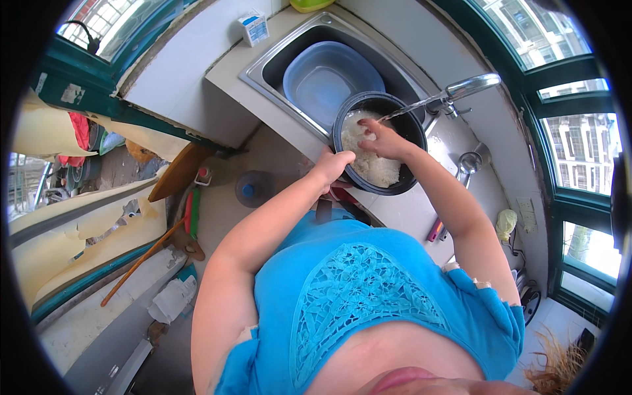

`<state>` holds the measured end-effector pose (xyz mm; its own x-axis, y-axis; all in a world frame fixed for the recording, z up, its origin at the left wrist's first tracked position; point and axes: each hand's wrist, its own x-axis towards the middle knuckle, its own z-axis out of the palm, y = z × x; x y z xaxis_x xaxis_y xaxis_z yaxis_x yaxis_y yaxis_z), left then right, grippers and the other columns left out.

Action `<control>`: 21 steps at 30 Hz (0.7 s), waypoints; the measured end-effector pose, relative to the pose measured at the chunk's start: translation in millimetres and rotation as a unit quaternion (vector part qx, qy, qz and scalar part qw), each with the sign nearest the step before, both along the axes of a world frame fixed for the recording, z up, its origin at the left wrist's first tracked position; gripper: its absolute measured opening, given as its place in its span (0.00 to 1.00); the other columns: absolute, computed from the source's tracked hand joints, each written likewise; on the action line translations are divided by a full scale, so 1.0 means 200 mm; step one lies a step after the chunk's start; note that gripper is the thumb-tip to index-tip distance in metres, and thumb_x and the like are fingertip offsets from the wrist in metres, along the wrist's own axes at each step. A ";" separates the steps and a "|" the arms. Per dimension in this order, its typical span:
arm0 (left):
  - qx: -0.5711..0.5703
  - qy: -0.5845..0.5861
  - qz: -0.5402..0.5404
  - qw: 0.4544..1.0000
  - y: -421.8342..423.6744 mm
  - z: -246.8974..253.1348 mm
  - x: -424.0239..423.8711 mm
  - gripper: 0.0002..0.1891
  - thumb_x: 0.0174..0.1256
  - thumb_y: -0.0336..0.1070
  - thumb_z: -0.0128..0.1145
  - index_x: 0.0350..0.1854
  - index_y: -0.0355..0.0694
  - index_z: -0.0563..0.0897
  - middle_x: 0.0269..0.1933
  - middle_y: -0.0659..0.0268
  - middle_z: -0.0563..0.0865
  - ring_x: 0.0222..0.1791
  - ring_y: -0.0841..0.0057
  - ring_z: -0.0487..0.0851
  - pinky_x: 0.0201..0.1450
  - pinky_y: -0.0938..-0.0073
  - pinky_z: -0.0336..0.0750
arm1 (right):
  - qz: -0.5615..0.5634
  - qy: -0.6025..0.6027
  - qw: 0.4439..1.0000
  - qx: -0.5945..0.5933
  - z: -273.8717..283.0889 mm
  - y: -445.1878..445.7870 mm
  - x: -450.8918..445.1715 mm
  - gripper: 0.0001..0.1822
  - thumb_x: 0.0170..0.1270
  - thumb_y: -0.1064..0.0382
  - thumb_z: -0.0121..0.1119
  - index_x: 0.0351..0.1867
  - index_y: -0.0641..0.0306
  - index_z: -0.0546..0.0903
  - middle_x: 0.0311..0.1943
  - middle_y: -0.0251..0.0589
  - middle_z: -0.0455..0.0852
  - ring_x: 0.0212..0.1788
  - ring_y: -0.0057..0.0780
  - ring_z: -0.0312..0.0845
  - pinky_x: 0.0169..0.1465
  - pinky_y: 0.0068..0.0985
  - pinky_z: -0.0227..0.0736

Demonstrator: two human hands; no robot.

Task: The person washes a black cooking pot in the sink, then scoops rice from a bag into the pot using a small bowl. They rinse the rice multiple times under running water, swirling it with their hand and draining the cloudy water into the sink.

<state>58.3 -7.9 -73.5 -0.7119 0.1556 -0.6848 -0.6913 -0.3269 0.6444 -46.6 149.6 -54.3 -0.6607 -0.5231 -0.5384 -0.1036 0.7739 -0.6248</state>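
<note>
A dark inner pot (382,102) holding white rice (377,170) is tilted at the front edge of the sink, partly over the blue plastic basin (295,81). My left hand (335,169) grips its near left rim, thumb on top, other fingers mostly hidden below. Inside the pot, my right hand (386,142) is over the rice with its fingers apart and wet; I see nothing held in it. Water (412,105) runs from the chrome faucet (471,87) into the pot, close to my right fingers. The basin sits in the stainless steel sink (256,74).
A metal ladle (470,162) and a pink-handled utensil (435,230) lie on the counter (419,207) to the right. At the back left stands a small carton (254,29). A large clear bottle (259,192) with a blue cap and a broom (192,215) are at floor level, left.
</note>
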 end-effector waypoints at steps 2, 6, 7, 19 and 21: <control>-0.004 -0.014 0.005 1.000 0.00 0.00 0.02 0.24 0.54 0.39 0.52 0.56 0.43 0.68 0.47 0.61 0.79 0.39 0.69 0.84 0.37 0.58 0.83 | 0.115 0.170 0.962 0.178 -0.09 0.08 -0.11 0.29 0.54 0.59 0.57 0.58 0.66 0.71 0.55 0.60 0.75 0.54 0.48 0.76 0.55 0.34 0.73; -0.002 -0.010 0.002 1.000 0.01 0.01 0.00 0.25 0.54 0.40 0.52 0.57 0.43 0.67 0.46 0.60 0.80 0.40 0.69 0.84 0.36 0.59 0.83 | 0.259 0.041 0.924 0.277 -0.12 0.11 0.01 0.25 0.49 0.57 0.59 0.46 0.73 0.80 0.43 0.60 0.83 0.48 0.47 0.81 0.52 0.35 0.74; -0.001 -0.010 0.004 1.000 0.01 0.01 0.01 0.25 0.54 0.40 0.52 0.57 0.43 0.67 0.46 0.60 0.80 0.41 0.70 0.84 0.36 0.60 0.83 | 0.279 0.015 0.929 0.243 -0.10 0.04 0.07 0.26 0.47 0.57 0.60 0.46 0.74 0.79 0.44 0.61 0.83 0.49 0.48 0.80 0.51 0.35 0.73; 0.001 -0.020 0.034 0.999 0.01 -0.04 0.03 0.22 0.54 0.36 0.51 0.54 0.43 0.67 0.42 0.62 0.79 0.36 0.70 0.84 0.32 0.61 0.85 | 0.364 0.126 0.903 0.190 -0.06 -0.06 0.12 0.23 0.49 0.53 0.67 0.48 0.53 0.81 0.54 0.42 0.77 0.57 0.39 0.75 0.55 0.35 0.72; 0.015 -0.001 0.016 1.000 -0.01 -0.01 0.03 0.22 0.54 0.36 0.52 0.54 0.43 0.68 0.40 0.62 0.79 0.36 0.71 0.84 0.31 0.62 0.85 | 0.305 0.169 0.926 0.144 -0.03 -0.19 0.12 0.21 0.49 0.53 0.68 0.47 0.52 0.82 0.52 0.41 0.77 0.56 0.39 0.75 0.55 0.36 0.72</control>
